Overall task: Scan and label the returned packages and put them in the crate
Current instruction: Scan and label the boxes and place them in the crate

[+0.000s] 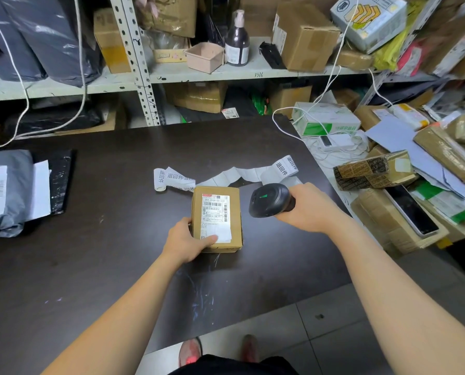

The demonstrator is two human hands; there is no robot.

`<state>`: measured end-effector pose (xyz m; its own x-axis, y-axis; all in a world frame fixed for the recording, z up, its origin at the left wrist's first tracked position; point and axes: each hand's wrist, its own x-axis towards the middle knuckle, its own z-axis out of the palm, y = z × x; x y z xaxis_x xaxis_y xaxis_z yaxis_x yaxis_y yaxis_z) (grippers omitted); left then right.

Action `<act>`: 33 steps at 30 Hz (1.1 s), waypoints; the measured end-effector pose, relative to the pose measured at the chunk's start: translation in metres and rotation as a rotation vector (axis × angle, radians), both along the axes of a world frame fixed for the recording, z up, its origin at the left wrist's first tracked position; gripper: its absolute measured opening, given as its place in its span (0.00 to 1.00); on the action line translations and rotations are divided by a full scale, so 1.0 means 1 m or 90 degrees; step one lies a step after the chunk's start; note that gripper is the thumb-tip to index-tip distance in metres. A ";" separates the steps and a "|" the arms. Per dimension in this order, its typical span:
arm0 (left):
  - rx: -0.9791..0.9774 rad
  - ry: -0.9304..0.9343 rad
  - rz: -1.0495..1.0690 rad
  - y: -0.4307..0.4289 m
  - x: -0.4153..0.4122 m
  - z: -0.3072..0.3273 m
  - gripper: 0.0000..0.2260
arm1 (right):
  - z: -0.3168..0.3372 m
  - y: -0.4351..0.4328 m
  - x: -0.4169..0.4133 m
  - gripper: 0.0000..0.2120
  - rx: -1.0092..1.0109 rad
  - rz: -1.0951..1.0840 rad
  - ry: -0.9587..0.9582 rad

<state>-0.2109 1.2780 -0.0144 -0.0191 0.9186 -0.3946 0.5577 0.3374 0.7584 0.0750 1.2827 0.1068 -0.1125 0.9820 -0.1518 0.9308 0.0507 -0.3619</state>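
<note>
Small cardboard box [217,246] lies flat on dark table [112,220], about mid-table, shipping label [215,212] face up with barcodes showing. Left hand [188,240] grips box at its near left corner: thumb lies across the lower end of the label, fingers curled round the left side. Right hand [311,208] wrapped round handle of black barcode scanner [269,200], held just right of the box and apart from it; scanner head points left toward the label, small green light lit on its top. Behind the box, a loose strip of white return stickers [226,174] printed with black characters trails across the table, its left end curled and close to the box's far edge. Grey poly mailers [4,190] stacked at the table's left edge, white labels on them. Heap of brown parcels [374,169] to the right of the table. Metal shelf rack [198,73] behind holds cartons, a pump bottle [236,41] and a small pink bin [204,56].
</note>
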 end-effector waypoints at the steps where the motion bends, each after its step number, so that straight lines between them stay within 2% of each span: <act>1: -0.001 0.000 0.000 0.000 0.000 0.000 0.34 | 0.001 0.000 0.000 0.06 -0.001 -0.001 0.003; 9: -0.001 -0.001 0.004 0.000 0.001 0.001 0.34 | 0.002 0.000 -0.002 0.09 -0.011 -0.018 0.019; 14: 0.003 0.013 0.009 -0.002 0.002 0.002 0.35 | 0.000 -0.001 -0.017 0.12 -0.048 -0.072 0.153; 18: -0.005 0.010 0.021 -0.001 0.005 0.004 0.36 | 0.001 -0.001 -0.022 0.15 -0.069 -0.093 0.203; 21: -0.008 0.015 0.016 -0.001 0.006 0.004 0.36 | 0.002 -0.001 -0.023 0.12 -0.075 -0.088 0.200; 25: -0.011 0.013 0.018 -0.001 0.005 0.003 0.35 | -0.006 -0.001 -0.021 0.13 -0.062 -0.113 0.206; 28: -0.011 0.012 0.024 -0.002 0.006 0.003 0.35 | -0.025 0.000 -0.014 0.10 -0.048 -0.166 0.196; 33: -0.022 0.024 0.013 0.000 0.007 0.004 0.35 | -0.071 -0.003 0.002 0.05 -0.114 -0.192 0.180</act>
<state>-0.2039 1.2785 -0.0105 -0.0532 0.9037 -0.4249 0.5780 0.3748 0.7249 0.0772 1.2797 0.0359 0.1135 0.9383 -0.3267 0.7574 -0.2945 -0.5827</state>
